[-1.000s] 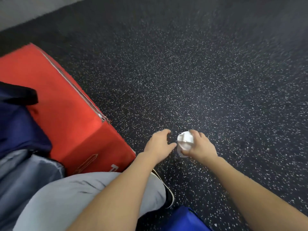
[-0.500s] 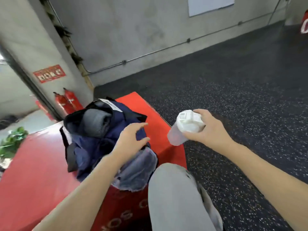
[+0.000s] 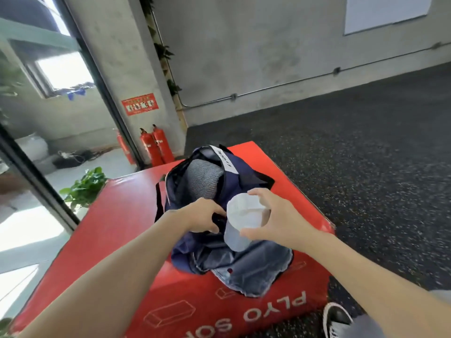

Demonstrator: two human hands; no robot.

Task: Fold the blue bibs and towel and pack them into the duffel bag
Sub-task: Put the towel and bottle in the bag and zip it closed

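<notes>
The right hand (image 3: 275, 223) holds a white bottle (image 3: 240, 222), fingers curled round its upright, slightly tilted body, directly above the navy duffel bag (image 3: 234, 254) on the red plyo box (image 3: 117, 230), while the left hand (image 3: 202, 218), nearer the opening, pinches the bag's edge just beside it.

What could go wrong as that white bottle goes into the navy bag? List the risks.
1. The duffel bag is soft and slumped, and the left hand grips only one edge, so the mouth may fold shut against the bottle.
2. The right hand holds the bottle by its lid end, so it could tip or slip.
3. The bag reaches the plyo box edge; pushing might slide it off.
</notes>
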